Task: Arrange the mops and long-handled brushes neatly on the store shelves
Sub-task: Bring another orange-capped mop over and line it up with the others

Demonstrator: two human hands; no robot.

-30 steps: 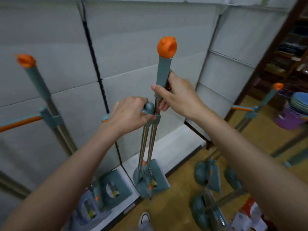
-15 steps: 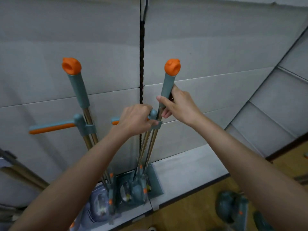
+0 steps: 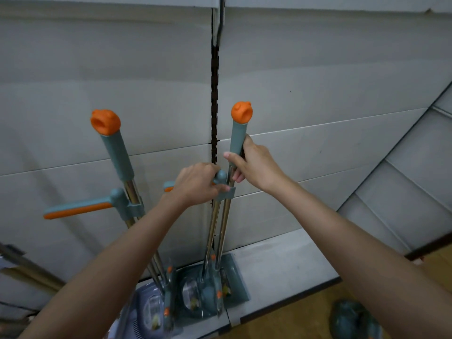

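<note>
A teal mop [image 3: 223, 231] with steel rods and an orange cap stands upright on the low grey shelf [image 3: 276, 263], its head resting at the shelf's front. My right hand [image 3: 254, 165] is wrapped around its teal grip just below the cap. My left hand [image 3: 198, 184] is closed on the mop's side lever, whose orange tip sticks out left of my fist. A second identical mop [image 3: 117, 162] leans against the back panel to the left, its lever pointing left.
Grey back panels [image 3: 318, 94] with a black slotted upright [image 3: 214, 94] rise behind the mops. Another teal mop head [image 3: 352, 319] lies on the wooden floor at the lower right. Dark poles [image 3: 27, 270] lean at the far left.
The held mop has shifted left onto the shelf, close beside the second mop. Both hands keep the same grip. The view has turned left, away from the mops on the floor.
</note>
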